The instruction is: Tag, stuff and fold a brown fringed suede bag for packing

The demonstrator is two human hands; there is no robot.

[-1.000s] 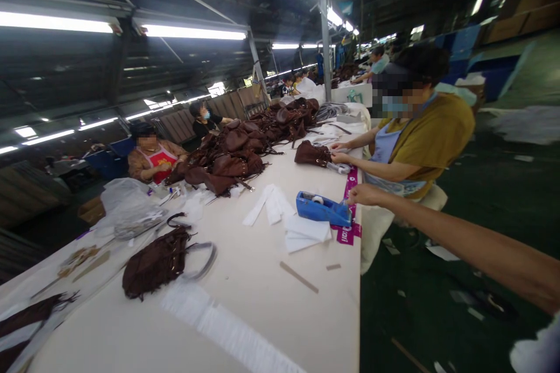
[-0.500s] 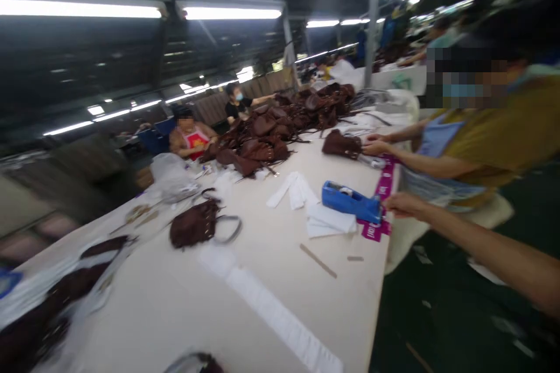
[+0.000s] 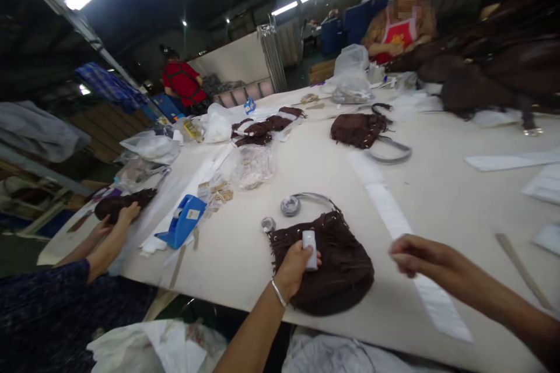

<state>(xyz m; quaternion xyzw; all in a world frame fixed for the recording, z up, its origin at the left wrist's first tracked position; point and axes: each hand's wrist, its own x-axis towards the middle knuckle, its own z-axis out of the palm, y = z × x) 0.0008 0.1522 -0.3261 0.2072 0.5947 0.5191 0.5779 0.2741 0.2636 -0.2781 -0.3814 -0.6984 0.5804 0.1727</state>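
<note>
A dark brown fringed handbag [image 3: 345, 280] lies on the table in front of me, its grey-wrapped strap [image 3: 315, 195] looping out behind it. My left hand [image 3: 297, 265], with a silver bangle at the wrist, is closed on a small white wrapped piece [image 3: 310, 249] over the front of the bag. I cannot tell whether that piece is joined to the bag. To the right of the bag, my right hand [image 3: 420, 255] hovers by a long white paper strip [image 3: 441, 309]. Its fingers are pinched together, and anything between them is too small to make out.
A blue tape dispenser [image 3: 186, 224] stands left of the bag. A co-worker's hands [image 3: 125, 213] hold another brown bag at far left. Further back lie a second handbag [image 3: 359, 130] and a clear plastic bag [image 3: 256, 166]. A brown heap [image 3: 494, 64] fills the right.
My view has swung left and down. My right hand has left the tape dispenser it was touching. My left hand and the nearest handbag have come into full view.
</note>
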